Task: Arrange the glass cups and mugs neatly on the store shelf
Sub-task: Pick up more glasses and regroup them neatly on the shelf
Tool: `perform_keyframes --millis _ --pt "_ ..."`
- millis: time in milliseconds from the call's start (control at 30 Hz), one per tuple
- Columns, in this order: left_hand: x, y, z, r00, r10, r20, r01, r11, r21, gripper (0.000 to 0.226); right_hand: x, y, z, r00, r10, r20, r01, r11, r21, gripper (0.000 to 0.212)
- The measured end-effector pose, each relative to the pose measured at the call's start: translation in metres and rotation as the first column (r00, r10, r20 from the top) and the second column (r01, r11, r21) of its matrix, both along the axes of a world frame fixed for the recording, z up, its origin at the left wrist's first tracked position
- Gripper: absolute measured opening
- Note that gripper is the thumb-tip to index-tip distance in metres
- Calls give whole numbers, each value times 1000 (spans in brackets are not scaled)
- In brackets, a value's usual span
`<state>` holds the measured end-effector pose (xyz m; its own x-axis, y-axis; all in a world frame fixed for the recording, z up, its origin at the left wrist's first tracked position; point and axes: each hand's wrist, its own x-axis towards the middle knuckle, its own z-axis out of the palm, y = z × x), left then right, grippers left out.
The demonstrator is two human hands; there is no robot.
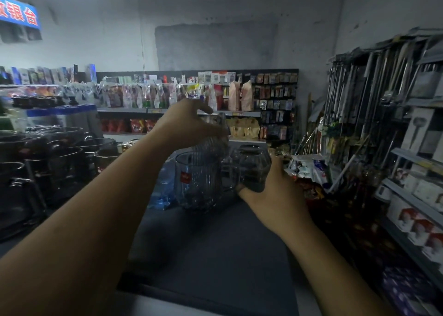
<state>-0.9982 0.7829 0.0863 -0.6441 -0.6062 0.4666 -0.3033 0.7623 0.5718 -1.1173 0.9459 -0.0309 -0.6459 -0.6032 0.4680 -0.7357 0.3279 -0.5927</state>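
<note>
On the dark shelf top (pixel 215 255) stands a ribbed glass mug (pixel 199 184) with a small red sticker. Just above and behind it, my left hand (pixel 189 121) grips another ribbed glass cup (pixel 213 145) from the top, holding it tilted over the mug. To the right, a rounder glass cup (pixel 251 164) sits on the shelf top; my right hand (pixel 273 191) curls round its lower side, thumb at its base. More glassware between the cups is blurred.
Dark metal pots (pixel 55 152) are stacked on the left. Large water bottles (pixel 163 191) lie beyond the shelf edge. Racks of long-handled tools (pixel 374 114) and boxed goods (pixel 417 222) fill the right. Packaged goods line the far shelves (pixel 182 100).
</note>
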Motion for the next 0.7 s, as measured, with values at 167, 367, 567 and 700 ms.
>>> perform_keyframes --millis 167,367,567,700 --pt "17 0 6 957 -16 -290 54 991 126 66 0 2 3 991 74 108 -71 997 -28 93" --pt "36 -4 10 896 14 -443 138 941 310 51 10 6 39 993 12 -117 -35 980 -197 60" --pt "39 -3 10 880 -92 -465 326 830 452 33 22 -33 105 943 291 159 -229 918 -324 62" --pt "40 -5 16 834 -192 -518 469 741 480 37 22 -54 125 683 573 452 -375 807 -456 70"
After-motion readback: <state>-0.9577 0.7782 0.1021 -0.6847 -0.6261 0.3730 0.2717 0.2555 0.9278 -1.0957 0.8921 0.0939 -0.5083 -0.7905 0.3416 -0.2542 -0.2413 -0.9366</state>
